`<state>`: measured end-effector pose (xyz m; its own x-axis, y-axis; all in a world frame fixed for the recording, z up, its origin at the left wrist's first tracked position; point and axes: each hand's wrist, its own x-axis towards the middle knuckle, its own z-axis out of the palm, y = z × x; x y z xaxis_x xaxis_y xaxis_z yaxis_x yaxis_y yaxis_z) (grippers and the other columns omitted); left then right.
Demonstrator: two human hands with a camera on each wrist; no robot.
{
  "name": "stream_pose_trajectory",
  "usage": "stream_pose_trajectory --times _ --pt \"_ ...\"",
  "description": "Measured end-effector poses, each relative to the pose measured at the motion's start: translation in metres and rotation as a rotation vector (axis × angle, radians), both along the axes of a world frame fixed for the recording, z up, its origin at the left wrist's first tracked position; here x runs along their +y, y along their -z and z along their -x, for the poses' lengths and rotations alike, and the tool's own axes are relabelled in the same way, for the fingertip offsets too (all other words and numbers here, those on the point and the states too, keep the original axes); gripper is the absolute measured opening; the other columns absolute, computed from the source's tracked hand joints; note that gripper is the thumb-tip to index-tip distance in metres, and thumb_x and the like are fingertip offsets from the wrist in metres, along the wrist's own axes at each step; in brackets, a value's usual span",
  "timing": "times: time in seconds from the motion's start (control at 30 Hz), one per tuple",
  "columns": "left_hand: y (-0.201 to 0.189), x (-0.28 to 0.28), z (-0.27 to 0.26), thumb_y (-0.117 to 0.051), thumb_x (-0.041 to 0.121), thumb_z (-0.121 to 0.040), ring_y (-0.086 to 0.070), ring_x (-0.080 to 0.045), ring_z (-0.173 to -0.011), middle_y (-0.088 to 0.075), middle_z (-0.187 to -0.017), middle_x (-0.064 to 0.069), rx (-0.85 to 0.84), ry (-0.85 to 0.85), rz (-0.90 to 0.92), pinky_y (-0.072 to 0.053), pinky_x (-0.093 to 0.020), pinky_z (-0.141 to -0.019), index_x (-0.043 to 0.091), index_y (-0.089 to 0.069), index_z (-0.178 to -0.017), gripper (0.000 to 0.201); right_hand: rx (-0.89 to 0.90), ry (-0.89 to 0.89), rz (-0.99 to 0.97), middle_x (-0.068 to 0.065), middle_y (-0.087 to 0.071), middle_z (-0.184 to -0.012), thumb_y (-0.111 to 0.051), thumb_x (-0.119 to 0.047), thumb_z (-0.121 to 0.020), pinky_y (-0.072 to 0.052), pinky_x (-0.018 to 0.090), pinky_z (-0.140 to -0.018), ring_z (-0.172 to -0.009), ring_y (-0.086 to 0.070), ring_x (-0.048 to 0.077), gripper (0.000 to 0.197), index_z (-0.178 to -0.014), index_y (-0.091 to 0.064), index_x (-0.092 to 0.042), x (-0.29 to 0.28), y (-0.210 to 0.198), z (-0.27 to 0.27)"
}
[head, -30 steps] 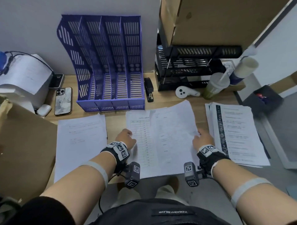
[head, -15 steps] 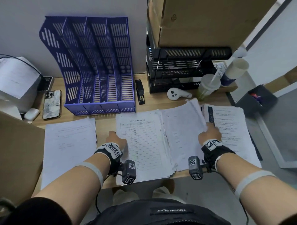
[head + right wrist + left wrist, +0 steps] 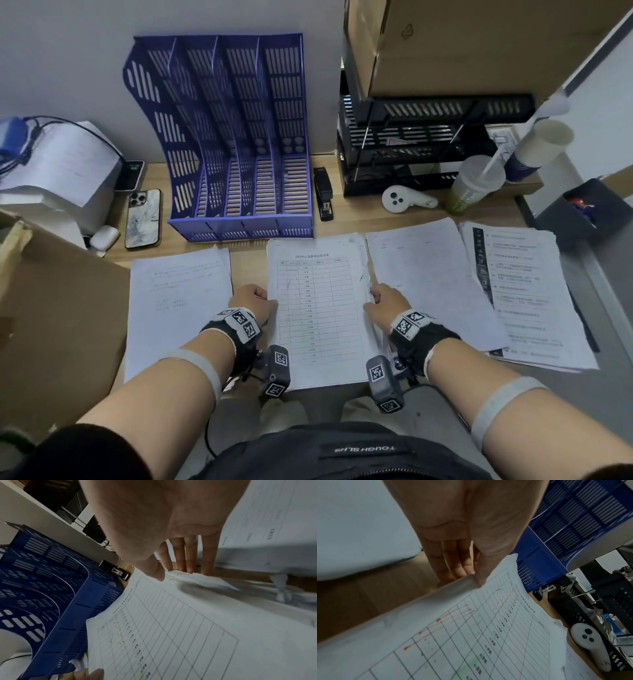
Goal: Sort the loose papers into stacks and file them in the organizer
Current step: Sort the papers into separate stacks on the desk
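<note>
A stack of papers topped by a table form (image 3: 318,308) lies at the desk's front middle, and both my hands hold it by its sides. My left hand (image 3: 255,298) pinches the left edge, thumb on top and fingers (image 3: 453,568) underneath. My right hand (image 3: 382,301) grips the right edge, with its thumb on the top sheet and fingers (image 3: 188,563) against the edge. The form stack (image 3: 471,635) (image 3: 171,628) fills both wrist views. Behind it stands the blue four-slot organizer (image 3: 239,137), with nothing visible in its slots. Other piles lie at the left (image 3: 178,308), the right (image 3: 428,284) and the far right (image 3: 524,291).
A black stapler (image 3: 323,192), white controller (image 3: 402,200) and two cups (image 3: 476,185) sit behind the papers. Black trays (image 3: 428,144) carry a cardboard box. Left: a phone (image 3: 143,219), printer (image 3: 58,164) and a brown board (image 3: 58,325). A dark bin (image 3: 589,209) stands off the desk's right.
My right hand left the pile on the right and came in to the form stack's right edge. The sheets it moved now lie as a separate pile. My left hand stayed at the left edge.
</note>
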<state>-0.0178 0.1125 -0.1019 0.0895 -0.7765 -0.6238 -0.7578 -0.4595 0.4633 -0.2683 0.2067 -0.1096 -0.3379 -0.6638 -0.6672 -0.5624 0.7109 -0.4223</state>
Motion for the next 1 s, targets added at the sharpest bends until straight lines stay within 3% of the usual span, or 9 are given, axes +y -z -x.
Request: stream_pose_trajectory --times 0.13,0.23,0.33,0.47,0.67,0.8,0.87,0.9,1.0 --pt "0.002 0.000 -0.017 -0.073 0.025 -0.082 -0.059 -0.021 -0.065 -0.065 -0.071 -0.001 -0.012 0.059 0.023 -0.045 -0.023 -0.061 0.021 -0.055 -0.067 0.024 -0.028 0.031 0.059 0.011 -0.059 -0.127 -0.056 -0.017 -0.091 -0.046 0.033 -0.097 -0.115 -0.059 0.027 0.044 -0.134 -0.050 -0.010 0.001 0.004 -0.012" --pt "0.001 -0.001 -0.029 -0.074 0.026 -0.083 -0.059 -0.017 -0.060 -0.065 -0.068 0.001 -0.029 0.055 0.079 -0.041 -0.019 -0.053 0.021 -0.057 -0.065 0.025 0.030 0.069 0.114 0.011 -0.055 -0.125 -0.061 -0.017 -0.086 -0.048 0.031 -0.094 -0.111 -0.059 0.026 0.042 -0.128 -0.054 -0.013 0.002 0.005 -0.022" --pt "-0.002 -0.002 -0.038 -0.073 0.020 -0.082 -0.056 -0.016 -0.053 -0.064 -0.069 0.000 -0.050 0.020 0.120 -0.036 -0.016 -0.047 0.019 -0.058 -0.066 0.022 0.075 0.069 0.144 0.009 -0.055 -0.116 -0.058 -0.016 -0.082 -0.051 0.035 -0.094 -0.103 -0.060 0.025 0.027 -0.108 -0.061 -0.017 0.003 0.006 -0.033" --pt "-0.003 -0.006 -0.048 -0.067 0.016 -0.083 -0.053 -0.026 -0.070 -0.059 -0.074 -0.003 -0.092 -0.008 0.178 -0.039 -0.023 -0.062 0.017 -0.048 -0.063 0.028 -0.026 0.031 0.087 0.004 -0.062 -0.120 -0.059 -0.017 -0.088 -0.045 0.024 -0.088 -0.106 -0.060 0.018 0.029 -0.117 -0.061 -0.017 0.006 0.008 -0.049" --pt "-0.011 -0.005 -0.050 -0.053 0.009 -0.095 -0.055 -0.023 -0.060 -0.064 -0.070 -0.008 0.144 0.044 0.191 -0.040 -0.020 -0.050 0.011 -0.053 -0.090 0.005 -0.048 0.134 0.114 0.003 -0.058 -0.124 -0.062 -0.032 -0.090 -0.046 0.029 -0.094 -0.111 -0.059 0.020 0.039 -0.125 -0.056 -0.015 0.005 0.007 -0.052" --pt "-0.022 -0.003 -0.036 -0.051 0.004 -0.096 -0.050 -0.003 -0.042 -0.055 -0.049 0.010 0.282 0.059 0.178 -0.036 -0.008 -0.039 0.012 -0.053 -0.092 0.009 -0.284 0.290 0.148 -0.002 -0.067 -0.112 -0.064 -0.044 -0.086 -0.052 0.038 -0.096 -0.101 -0.065 0.019 0.041 -0.116 -0.063 -0.016 0.011 -0.004 -0.041" --pt "-0.023 -0.003 -0.021 -0.052 0.006 -0.097 -0.054 -0.002 -0.044 -0.058 -0.049 0.010 0.328 0.048 0.150 -0.041 -0.012 -0.045 0.012 -0.055 -0.095 0.007 -0.399 0.271 0.152 -0.002 -0.069 -0.119 -0.064 -0.035 -0.088 -0.052 0.037 -0.096 -0.104 -0.066 0.019 0.035 -0.120 -0.065 -0.020 0.017 -0.014 -0.031" --pt "-0.022 -0.003 -0.011 -0.054 0.008 -0.096 -0.059 -0.008 -0.052 -0.064 -0.057 0.005 0.347 0.031 0.131 -0.045 -0.018 -0.052 0.011 -0.057 -0.098 0.005 -0.391 0.241 0.160 -0.002 -0.068 -0.122 -0.063 -0.028 -0.089 -0.051 0.034 -0.095 -0.107 -0.064 0.020 0.035 -0.123 -0.064 -0.020 0.019 -0.021 -0.024" --pt "-0.017 0.000 0.022 -0.063 0.011 -0.090 -0.062 -0.024 -0.066 -0.070 -0.078 -0.011 0.442 -0.005 0.036 -0.053 -0.032 -0.065 0.007 -0.061 -0.099 0.010 -0.170 0.205 0.194 0.003 -0.068 -0.118 -0.055 -0.014 -0.091 -0.048 0.028 -0.087 -0.101 -0.062 0.021 0.030 -0.119 -0.065 -0.015 0.027 -0.034 0.005"
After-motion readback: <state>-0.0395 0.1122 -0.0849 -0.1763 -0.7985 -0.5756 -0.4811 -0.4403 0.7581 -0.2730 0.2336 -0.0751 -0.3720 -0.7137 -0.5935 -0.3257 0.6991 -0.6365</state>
